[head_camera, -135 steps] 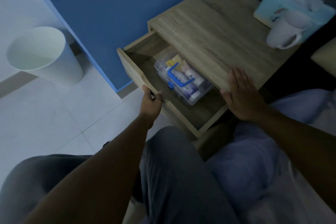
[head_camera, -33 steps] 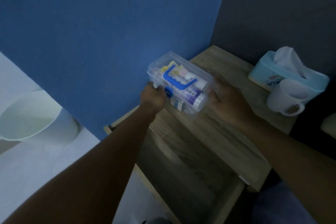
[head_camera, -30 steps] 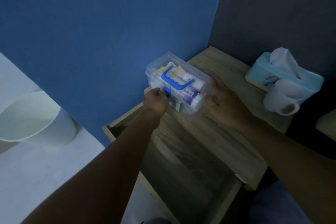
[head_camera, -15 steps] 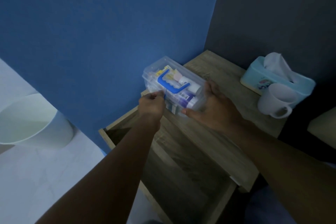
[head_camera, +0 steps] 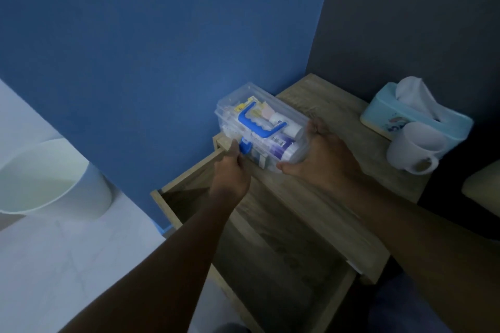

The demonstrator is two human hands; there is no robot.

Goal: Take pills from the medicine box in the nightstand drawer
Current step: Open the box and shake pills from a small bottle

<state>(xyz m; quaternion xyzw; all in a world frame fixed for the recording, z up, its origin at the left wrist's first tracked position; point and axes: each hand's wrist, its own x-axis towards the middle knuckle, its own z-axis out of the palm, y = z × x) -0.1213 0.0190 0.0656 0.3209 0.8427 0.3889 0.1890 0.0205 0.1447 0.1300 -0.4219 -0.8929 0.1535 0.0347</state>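
Note:
The clear plastic medicine box (head_camera: 259,119) with a blue handle stands on the left part of the wooden nightstand top (head_camera: 324,197), by the blue wall. Small bottles and packets show through its lid. My left hand (head_camera: 230,173) pinches the blue front latch (head_camera: 244,147), which sticks out from the box. My right hand (head_camera: 316,154) cups the box's right end and steadies it. Below the hands the nightstand drawer (head_camera: 270,257) stands pulled out, and its inside looks dark and bare.
A light-blue tissue box (head_camera: 422,113) and a white mug (head_camera: 411,149) sit at the right rear of the nightstand. A white waste bin (head_camera: 51,181) stands on the pale floor to the left. A pale cushion edge shows at far right.
The box went from the drawer onto the nightstand top. Over the last second my left hand took the blue latch and pulled it outward, while my right hand settled around the box's right end.

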